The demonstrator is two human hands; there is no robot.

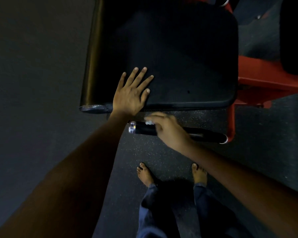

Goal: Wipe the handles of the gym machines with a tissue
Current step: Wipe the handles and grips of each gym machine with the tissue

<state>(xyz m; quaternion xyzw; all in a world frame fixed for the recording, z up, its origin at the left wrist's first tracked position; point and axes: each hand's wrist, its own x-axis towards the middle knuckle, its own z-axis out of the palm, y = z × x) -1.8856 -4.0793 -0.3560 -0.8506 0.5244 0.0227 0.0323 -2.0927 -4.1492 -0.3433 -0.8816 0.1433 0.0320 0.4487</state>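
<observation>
A black handle (pixel 205 134) with a chrome end cap (pixel 132 127) sticks out leftward from the red machine frame (pixel 231 121), just below the seat pad. My right hand (pixel 169 131) lies over the handle near its capped end, fingers curled around a crumpled white tissue (pixel 149 122) that touches the grip. The hand is motion-blurred. My left hand (pixel 132 93) rests flat, fingers spread, on the near left corner of the black seat pad (pixel 187 62).
A black roller pad (pixel 91 66) runs along the seat's left side. Red frame beams (pixel 265 78) extend at the right. My bare feet (pixel 145 174) stand on speckled dark rubber flooring (pixel 127 160) just below the handle.
</observation>
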